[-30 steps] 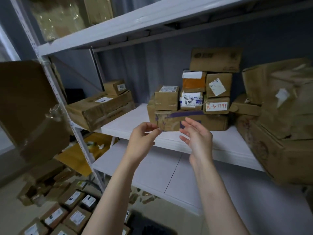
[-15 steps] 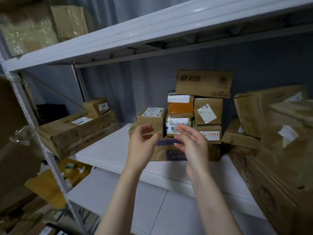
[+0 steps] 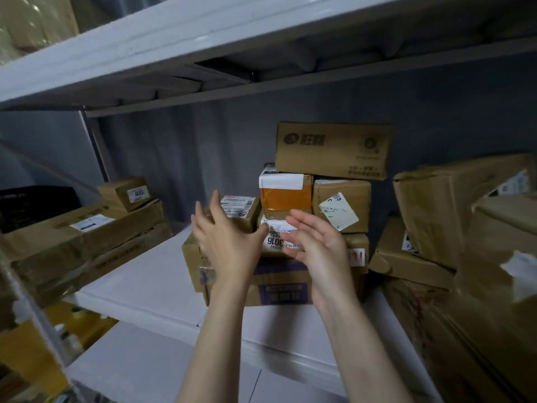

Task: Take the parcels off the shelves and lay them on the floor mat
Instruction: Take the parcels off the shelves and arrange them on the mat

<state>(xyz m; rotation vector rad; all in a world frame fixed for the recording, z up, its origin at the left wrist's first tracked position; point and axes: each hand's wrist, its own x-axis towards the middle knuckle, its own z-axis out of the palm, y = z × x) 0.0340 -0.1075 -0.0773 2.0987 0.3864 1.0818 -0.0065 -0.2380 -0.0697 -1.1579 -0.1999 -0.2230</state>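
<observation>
While both hands hover spread & empty, left hand (image 3: 229, 245) at the small parcel (image 3: 242, 209), right hand (image 3: 318, 251) before the 3016 box (image 3: 274, 242) on the shelf (image 3: 139, 289), I'd clamp one parcel w/ both palms; top carton (image 3: 331, 149) may tip.

White shelf (image 3: 139, 289), flat and pale. Near its middle, a wide box (image 3: 279, 289) with purple print, lying flat. Left of that box, well apart, stacked long boxes (image 3: 116, 237). Right of it, close, a big brown box (image 3: 430, 330).
</observation>
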